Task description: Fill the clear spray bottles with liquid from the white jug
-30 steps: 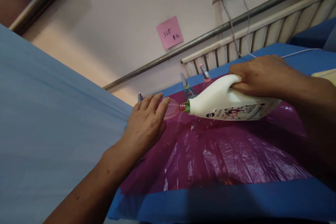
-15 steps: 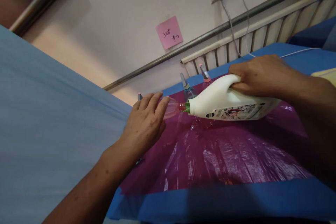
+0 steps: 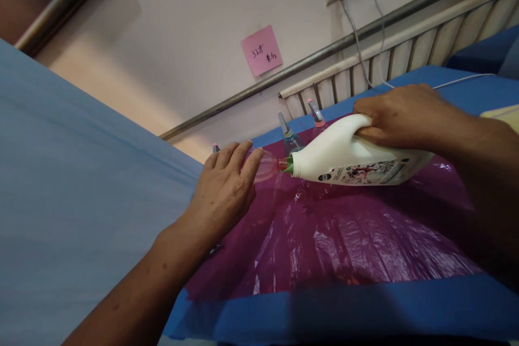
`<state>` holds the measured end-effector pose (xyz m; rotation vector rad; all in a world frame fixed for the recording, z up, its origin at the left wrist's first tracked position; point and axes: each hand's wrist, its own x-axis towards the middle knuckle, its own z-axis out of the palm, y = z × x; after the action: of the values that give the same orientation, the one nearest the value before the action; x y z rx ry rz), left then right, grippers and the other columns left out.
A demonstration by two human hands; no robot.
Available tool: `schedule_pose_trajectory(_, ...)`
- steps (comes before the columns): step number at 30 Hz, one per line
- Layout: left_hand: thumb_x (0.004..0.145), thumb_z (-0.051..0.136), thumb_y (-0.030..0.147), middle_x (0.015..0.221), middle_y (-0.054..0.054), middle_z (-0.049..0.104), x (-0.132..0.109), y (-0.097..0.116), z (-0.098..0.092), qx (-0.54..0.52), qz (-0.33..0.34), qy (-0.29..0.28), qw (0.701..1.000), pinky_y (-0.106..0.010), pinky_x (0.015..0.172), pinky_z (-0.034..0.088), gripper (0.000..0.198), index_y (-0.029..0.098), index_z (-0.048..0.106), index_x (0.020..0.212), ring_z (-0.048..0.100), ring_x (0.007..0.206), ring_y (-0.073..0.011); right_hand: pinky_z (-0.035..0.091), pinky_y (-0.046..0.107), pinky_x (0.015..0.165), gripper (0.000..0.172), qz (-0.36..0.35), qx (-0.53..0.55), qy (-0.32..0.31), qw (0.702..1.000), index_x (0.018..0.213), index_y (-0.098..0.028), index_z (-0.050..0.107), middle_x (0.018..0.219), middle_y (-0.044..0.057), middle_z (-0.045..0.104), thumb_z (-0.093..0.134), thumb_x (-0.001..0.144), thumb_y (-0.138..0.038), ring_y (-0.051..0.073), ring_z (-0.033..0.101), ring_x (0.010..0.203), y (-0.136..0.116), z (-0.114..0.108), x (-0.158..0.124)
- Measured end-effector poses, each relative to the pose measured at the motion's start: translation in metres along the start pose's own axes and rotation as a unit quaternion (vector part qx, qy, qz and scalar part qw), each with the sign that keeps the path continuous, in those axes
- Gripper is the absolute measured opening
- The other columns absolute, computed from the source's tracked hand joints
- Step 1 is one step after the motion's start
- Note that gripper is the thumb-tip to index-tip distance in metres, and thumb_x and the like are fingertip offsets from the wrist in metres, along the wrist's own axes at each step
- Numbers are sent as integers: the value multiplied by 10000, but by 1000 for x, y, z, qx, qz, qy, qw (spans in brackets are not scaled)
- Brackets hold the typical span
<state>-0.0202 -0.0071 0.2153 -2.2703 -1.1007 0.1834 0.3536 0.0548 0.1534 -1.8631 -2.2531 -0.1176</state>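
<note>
My right hand [image 3: 399,116] grips the handle of a white detergent bottle [image 3: 348,159], tipped on its side with its green neck pointing left. The neck meets a clear pink plastic cup [image 3: 265,166]. My left hand [image 3: 225,189] is wrapped round that cup from the left, fingers curled over it. Both are held just above a crinkled purple plastic sheet [image 3: 336,238].
The purple sheet lies on a blue-covered table [image 3: 344,313]. Two small spray bottles [image 3: 290,138] stand behind the detergent bottle. A radiator [image 3: 405,59] and a rail run along the wall, which bears a pink sticky note [image 3: 262,50] and a socket with a cable. A blue cloth panel [image 3: 81,184] fills the left.
Almost nothing has moved. The bottle and cup stay joined at the neck, and both hands keep their hold.
</note>
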Motion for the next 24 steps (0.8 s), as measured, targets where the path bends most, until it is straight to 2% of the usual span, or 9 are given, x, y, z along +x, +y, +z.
schedule_pose_trajectory(13, 1027, 612, 90, 1726, -240, 601, 4, 1, -6, 3, 0, -12, 1000, -702, 1255, 515, 638, 192, 541, 1653, 585, 1575, -478, 271, 376, 666, 408, -6, -31, -16, 999, 1113, -283, 737, 937, 112, 763, 438, 992, -534, 269, 576, 759, -1, -4, -1)
schedule_pose_trajectory(24, 1071, 585, 78, 1750, -260, 577, 8, 2, -10, 20, 11, -12, 1000, -701, 1269, 508, 576, 158, 566, 1641, 565, 1611, -486, 263, 369, 655, 371, -10, -23, -11, 1000, 1078, -280, 736, 883, 96, 738, 467, 1000, -524, 235, 489, 693, -1, -4, -1)
